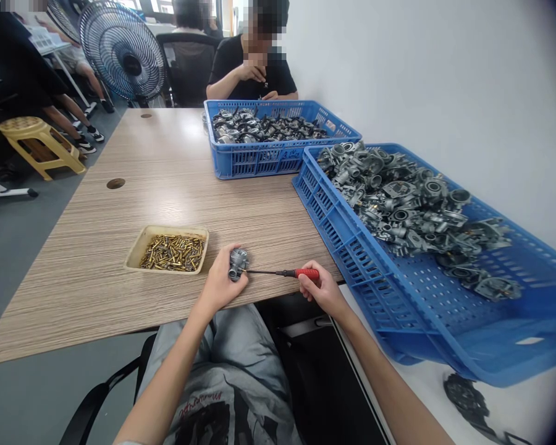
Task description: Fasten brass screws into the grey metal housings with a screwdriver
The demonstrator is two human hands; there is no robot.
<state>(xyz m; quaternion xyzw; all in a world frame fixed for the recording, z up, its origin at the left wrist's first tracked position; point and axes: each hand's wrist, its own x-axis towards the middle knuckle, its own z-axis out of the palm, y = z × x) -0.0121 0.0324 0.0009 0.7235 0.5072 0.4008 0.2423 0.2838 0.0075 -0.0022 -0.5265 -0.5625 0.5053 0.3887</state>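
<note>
My left hand (222,281) grips a small grey metal carburetor body (237,262) at the front of the wooden table, fingers round its left side. In my right hand (322,287) is a screwdriver (307,273) with a red and black handle, held level. Its thin dark shaft points left, and the tip meets the right side of the carburetor body, where a small brass-coloured bit shows. To the left of my left hand stands a cream plastic tray (132,262) holding many small brass parts (172,252).
At my right a blue crate (324,213) is heaped with grey carburetor bodies (398,191). Another blue crate (222,162) with similar parts stands farther back. A person (254,68) sits behind it. A fan (123,52) and a yellow stool (41,141) are beyond the table (88,247).
</note>
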